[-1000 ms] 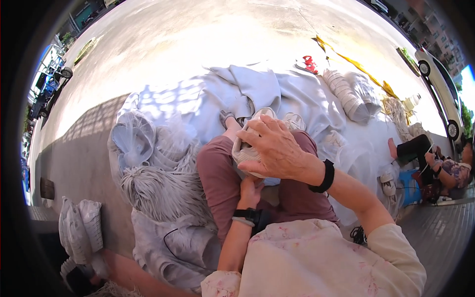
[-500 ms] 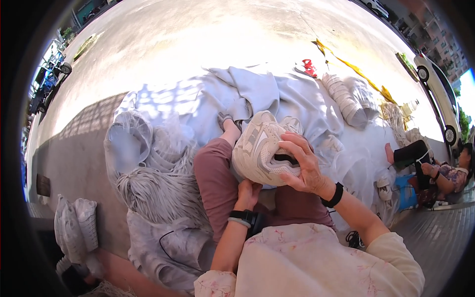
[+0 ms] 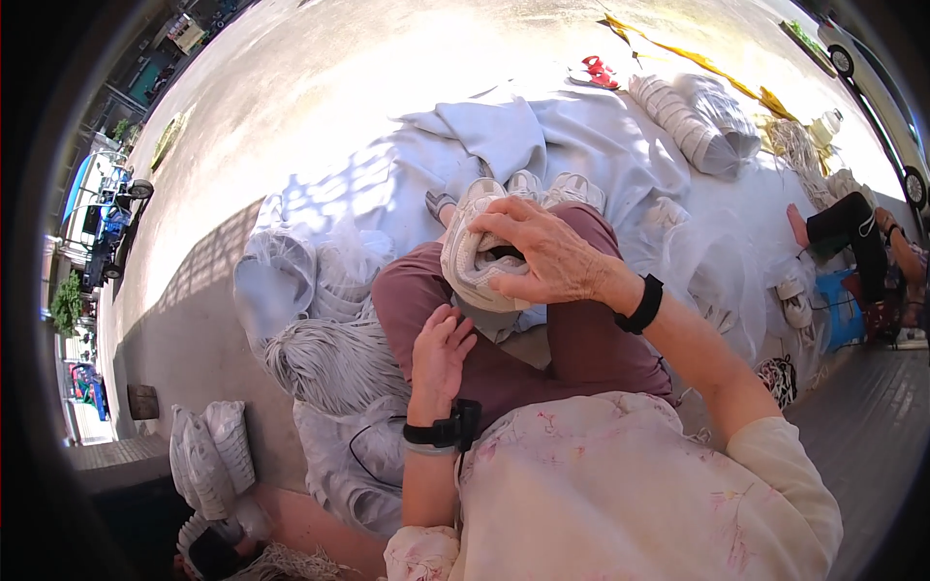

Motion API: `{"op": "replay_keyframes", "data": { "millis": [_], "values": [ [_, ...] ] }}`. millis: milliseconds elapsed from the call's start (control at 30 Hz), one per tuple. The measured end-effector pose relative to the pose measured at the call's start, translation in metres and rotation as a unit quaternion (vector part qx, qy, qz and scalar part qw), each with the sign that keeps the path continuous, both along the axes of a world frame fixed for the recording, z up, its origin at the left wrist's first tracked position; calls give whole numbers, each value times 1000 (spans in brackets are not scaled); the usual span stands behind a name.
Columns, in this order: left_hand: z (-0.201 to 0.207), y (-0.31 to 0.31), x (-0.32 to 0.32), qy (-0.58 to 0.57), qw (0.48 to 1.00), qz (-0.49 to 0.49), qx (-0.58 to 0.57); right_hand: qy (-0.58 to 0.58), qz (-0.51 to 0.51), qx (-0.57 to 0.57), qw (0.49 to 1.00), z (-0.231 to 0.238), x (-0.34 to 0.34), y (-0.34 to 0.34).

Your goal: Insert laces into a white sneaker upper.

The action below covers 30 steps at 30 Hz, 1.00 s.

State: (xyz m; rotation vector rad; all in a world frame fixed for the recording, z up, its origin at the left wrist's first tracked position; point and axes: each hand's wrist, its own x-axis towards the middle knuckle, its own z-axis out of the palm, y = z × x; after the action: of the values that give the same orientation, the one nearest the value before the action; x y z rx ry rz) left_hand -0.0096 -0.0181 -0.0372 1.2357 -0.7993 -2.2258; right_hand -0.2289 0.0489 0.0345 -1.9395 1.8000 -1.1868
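Between my knees a white and beige sneaker (image 3: pixel 477 274) is held with its collar opening toward me. My right hand (image 3: pixel 552 254) grips it from the right, thumb at the near edge and fingers over the top. My left hand (image 3: pixel 441 356) is off the shoe, just below and left of it, palm up with the fingers apart and nothing in them. More pale sneakers (image 3: pixel 577 189) stand just beyond the held one. To the left of my knee lies a thick bundle of pale grey shoelaces (image 3: pixel 334 360).
A white sheet (image 3: pixel 465 136) covers the ground ahead. Wrapped stacks of shoe parts (image 3: pixel 693 126) lie at the far right, near a yellow strap (image 3: pixel 717 70). Clear plastic bags (image 3: pixel 702 261) sit at my right. Another person (image 3: pixel 862 247) sits at the right edge. At lower left is another bagged bundle (image 3: pixel 208 455).
My left hand has let go of the shoe's underside and drawn back to the left, opening. My right hand has brought the shoe lower and turned it. The view has shifted.
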Motion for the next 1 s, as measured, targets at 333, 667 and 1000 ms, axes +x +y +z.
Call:
{"op": "replay_keyframes", "data": {
  "millis": [333,667,1000],
  "values": [
    [124,-34,27,-9,960,-101,-261,-21,-5,-31,999,-19,-3,-3],
    [124,-23,2,-47,946,-170,-273,-38,-11,-34,999,-23,1,-3],
    [77,-31,-84,-227,705,-296,-603,-67,-108,-63,990,-34,6,6]
  ]
}}
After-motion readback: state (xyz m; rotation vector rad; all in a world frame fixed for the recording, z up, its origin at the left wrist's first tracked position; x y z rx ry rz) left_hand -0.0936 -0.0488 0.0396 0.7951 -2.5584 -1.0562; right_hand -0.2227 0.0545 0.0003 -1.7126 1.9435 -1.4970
